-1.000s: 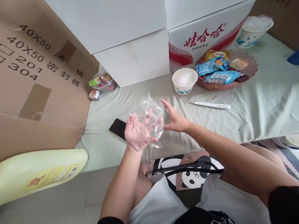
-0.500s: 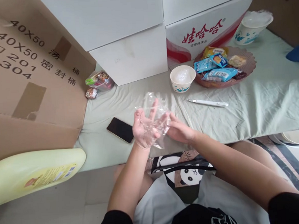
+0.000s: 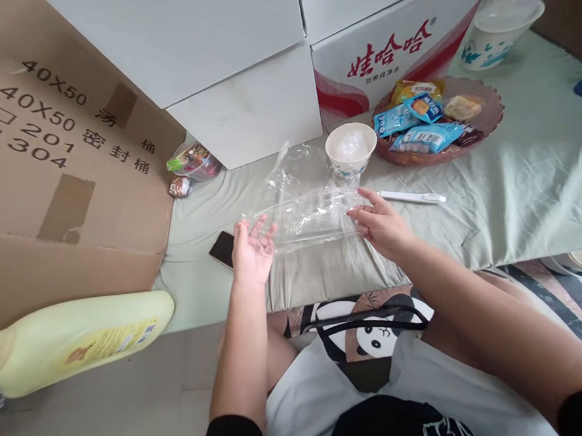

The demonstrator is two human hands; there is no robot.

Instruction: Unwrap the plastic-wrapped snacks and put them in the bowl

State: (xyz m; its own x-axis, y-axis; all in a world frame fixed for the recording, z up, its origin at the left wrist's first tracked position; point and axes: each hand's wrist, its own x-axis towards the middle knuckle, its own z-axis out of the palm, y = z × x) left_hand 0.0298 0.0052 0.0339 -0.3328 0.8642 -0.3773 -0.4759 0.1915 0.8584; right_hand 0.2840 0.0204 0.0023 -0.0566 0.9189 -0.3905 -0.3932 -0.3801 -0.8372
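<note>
A crinkled sheet of clear plastic film [image 3: 305,214], perhaps a stretchy cover, is spread wide between my two hands above the cloth. My left hand [image 3: 253,250] has its left edge, with the fingers curled up and film over them. At the opposite edge, my right hand [image 3: 383,225] grips the film with thumb and fingers. Just behind the film stands a paper bowl [image 3: 350,145] with clear plastic inside it. A white pen-like cutter [image 3: 413,197] lies beyond my right hand. The dark phone [image 3: 221,250] is partly hidden behind my left hand.
A scalloped tray [image 3: 492,123] of wrapped snacks and a film-topped paper bucket [image 3: 501,31] stand at the back right. White boxes [image 3: 245,115] rise behind. At left are a cardboard carton [image 3: 38,200], a small snack tub [image 3: 199,164] and a yellow bottle [image 3: 91,335].
My hands have moved apart, left hand leftward and right hand rightward. The bunched film is now stretched out between them, and my left hand covers part of the phone.
</note>
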